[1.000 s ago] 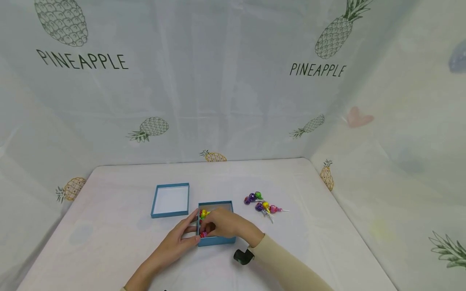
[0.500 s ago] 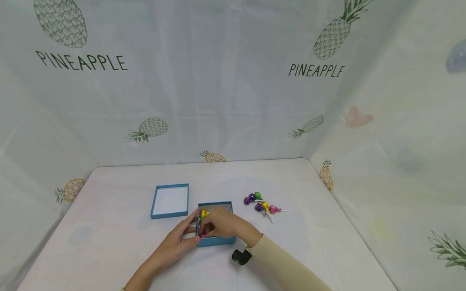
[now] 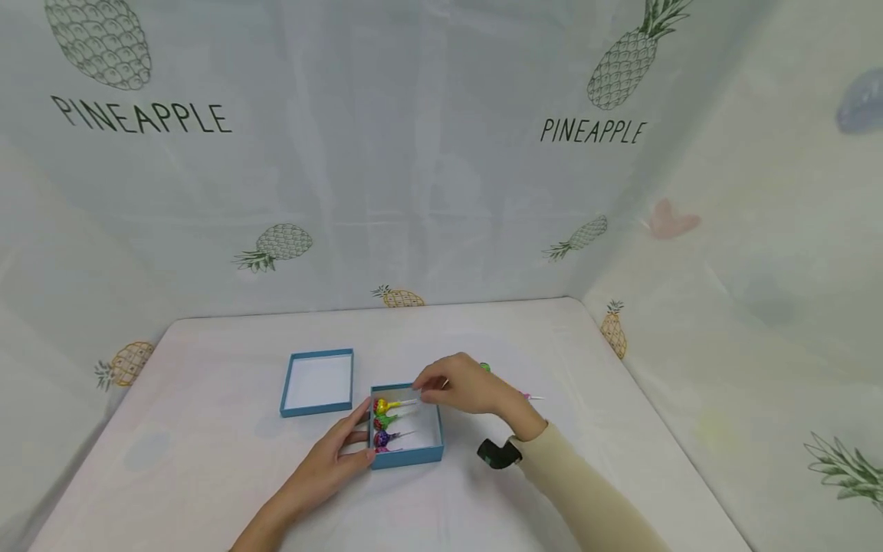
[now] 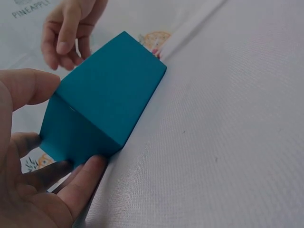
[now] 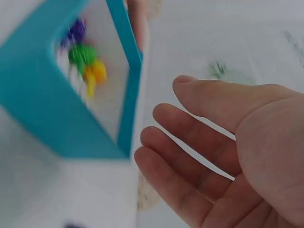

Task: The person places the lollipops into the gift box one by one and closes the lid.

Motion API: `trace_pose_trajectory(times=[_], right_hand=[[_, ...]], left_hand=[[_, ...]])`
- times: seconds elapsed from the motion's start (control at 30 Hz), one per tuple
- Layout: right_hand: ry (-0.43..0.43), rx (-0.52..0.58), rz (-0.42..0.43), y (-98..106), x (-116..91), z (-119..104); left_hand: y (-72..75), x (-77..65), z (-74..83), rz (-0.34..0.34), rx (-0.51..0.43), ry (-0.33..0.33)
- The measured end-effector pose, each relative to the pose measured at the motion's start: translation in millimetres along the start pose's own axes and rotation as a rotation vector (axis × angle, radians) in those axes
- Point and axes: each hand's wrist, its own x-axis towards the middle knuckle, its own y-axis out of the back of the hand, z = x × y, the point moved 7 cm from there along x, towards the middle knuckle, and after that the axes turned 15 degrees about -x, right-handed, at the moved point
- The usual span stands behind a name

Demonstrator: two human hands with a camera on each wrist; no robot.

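Note:
A blue open box (image 3: 407,458) sits on the table. Several wrapped lollipops lie in a column along its left wall, sticks pointing right: a yellow lollipop (image 3: 382,407), a green lollipop (image 3: 385,422), a purple lollipop (image 3: 382,438) and a partly hidden pink one. My left hand (image 3: 333,461) rests against the box's left side, thumb at the near corner and fingers spread along the wall. Over the box's far right corner is my right hand (image 3: 464,385); the right wrist view shows its fingers (image 5: 175,164) relaxed, with nothing between them.
The blue-rimmed lid (image 3: 319,382), white inside, lies left of the box. Behind my right hand, a green lollipop (image 3: 485,367) and a pink lollipop's stick (image 3: 534,397) peek out; the other loose ones are hidden. A pineapple-print cloth (image 3: 372,169) rises at the table's back.
My right hand has come out of the box, up and to the right, uncovering the lollipops inside. My left hand stays at the box's side.

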Motion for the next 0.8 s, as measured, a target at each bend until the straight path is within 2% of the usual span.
trace_pose_trajectory(times=[0.2, 0.4, 0.53, 0.8], right_hand=[[-0.120, -0.028, 0.082, 32.1, -19.8, 41.6], [-0.220, -0.108, 0.160, 46.9, -34.1, 85.6], [-0.289, -0.116, 0.174, 44.7, -40.3, 111.6], [-0.405, -0.074, 0.116, 21.8, -46.9, 146.6]], left_hand=[[1.5, -0.5, 0.0, 0.005, -0.007, 0.008], [1.5, -0.6, -0.4, 0.007, 0.002, 0.004], [1.2, -0.3, -0.9, 0.008, 0.012, 0.005], [0.3, -1.7, 1.1, -0.005, 0.009, -0.016]])
